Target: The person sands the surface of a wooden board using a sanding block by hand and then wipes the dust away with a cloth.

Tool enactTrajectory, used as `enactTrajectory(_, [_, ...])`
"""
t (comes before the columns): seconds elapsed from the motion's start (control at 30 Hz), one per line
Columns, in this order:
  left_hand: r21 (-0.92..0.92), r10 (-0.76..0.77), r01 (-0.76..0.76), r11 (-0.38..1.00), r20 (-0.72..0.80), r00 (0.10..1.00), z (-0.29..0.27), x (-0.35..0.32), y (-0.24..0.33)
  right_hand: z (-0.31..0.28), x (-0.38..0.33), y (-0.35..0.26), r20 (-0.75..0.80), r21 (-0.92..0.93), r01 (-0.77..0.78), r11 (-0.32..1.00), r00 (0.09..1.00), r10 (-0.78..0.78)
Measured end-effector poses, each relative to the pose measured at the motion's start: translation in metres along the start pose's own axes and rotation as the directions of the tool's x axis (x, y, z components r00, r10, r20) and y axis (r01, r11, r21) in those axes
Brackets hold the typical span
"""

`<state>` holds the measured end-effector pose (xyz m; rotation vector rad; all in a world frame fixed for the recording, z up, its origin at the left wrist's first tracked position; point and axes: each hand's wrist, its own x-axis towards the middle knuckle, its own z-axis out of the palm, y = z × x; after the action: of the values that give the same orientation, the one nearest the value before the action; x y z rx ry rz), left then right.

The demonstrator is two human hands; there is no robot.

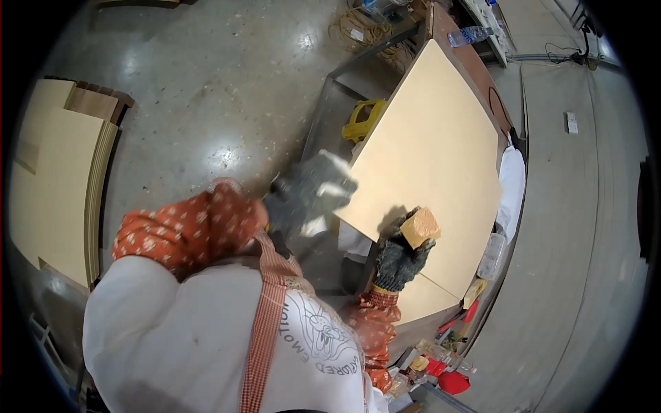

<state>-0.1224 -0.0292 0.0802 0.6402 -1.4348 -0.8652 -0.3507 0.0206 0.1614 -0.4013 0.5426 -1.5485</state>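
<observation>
My right hand (401,260), in a dark knitted glove, is closed around a tan block (420,228) with a rough, creased face. It is over the near edge of a large cream panel (430,144) lying on the workbench. To the left, just off the panel's left edge, my left hand (303,195) wears a dark grey glove and is smeared by motion. White, crumpled cloth-like stuff (336,165) shows at its fingers and below its palm. The blur hides its exact kind. Orange patterned sleeves cover both forearms.
A stack of cream panels (58,179) stands at the left. Past the bench's left side are a yellow plastic object (363,120) and coiled hose (365,31). A plastic bottle (470,36) lies at the far end. Red items and clutter (441,368) sit by the near right corner.
</observation>
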Motion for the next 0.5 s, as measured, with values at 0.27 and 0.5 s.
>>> enactTrajectory(0.27, [-0.054, -0.065, 0.069, 0.996, 0.073, 0.995, -0.008, 0.04, -0.005, -0.002, -0.005, 0.003, -0.086, -0.02, 0.067, 0.998, 0.994, -0.068])
enactTrajectory(0.5, [-0.402, -0.439, 0.467, 0.788, 0.165, 0.883, -0.001, 0.184, -0.103, 0.008, -0.006, 0.008, -0.127, -0.208, 0.129, 0.97, 0.979, -0.158])
